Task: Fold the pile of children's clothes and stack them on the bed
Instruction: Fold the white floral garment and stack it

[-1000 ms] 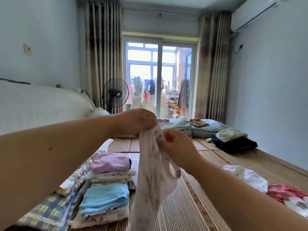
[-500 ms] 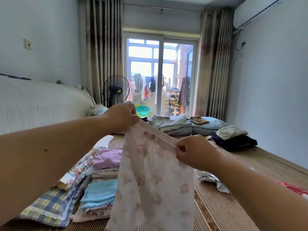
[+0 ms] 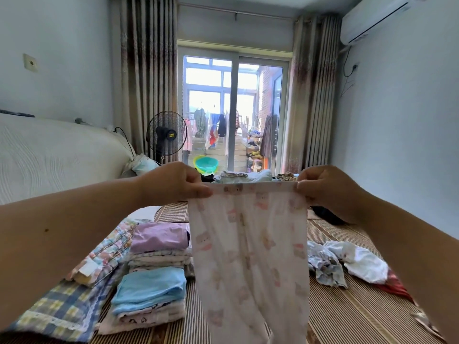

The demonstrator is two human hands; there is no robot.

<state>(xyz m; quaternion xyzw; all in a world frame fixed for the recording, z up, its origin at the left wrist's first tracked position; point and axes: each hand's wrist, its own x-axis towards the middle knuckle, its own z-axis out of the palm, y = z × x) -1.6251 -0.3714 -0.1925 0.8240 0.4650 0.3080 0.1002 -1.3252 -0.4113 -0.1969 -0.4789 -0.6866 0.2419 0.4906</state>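
The hands pull wider apart than a moment ago, and the waistband (image 3: pixel 253 187) now runs taut and level between them. The left hand (image 3: pixel 173 183) pinches the band's left end, fingers (image 3: pixel 198 193) curled tight over it. The right hand (image 3: pixel 327 187) grips the right end the same way. The printed pants (image 3: pixel 248 244) hang in mid-air above the bed (image 3: pixel 360 316), their legs dropping out of the bottom of the view.

To do this well, I'd keep the band level and let the legs settle straight. Then one hand crosses to the other so leg lies on leg, before lowering. The folded stacks (image 3: pixel 154 284) wait near left, and the unfolded pile (image 3: pixel 347 261) lies on the right.
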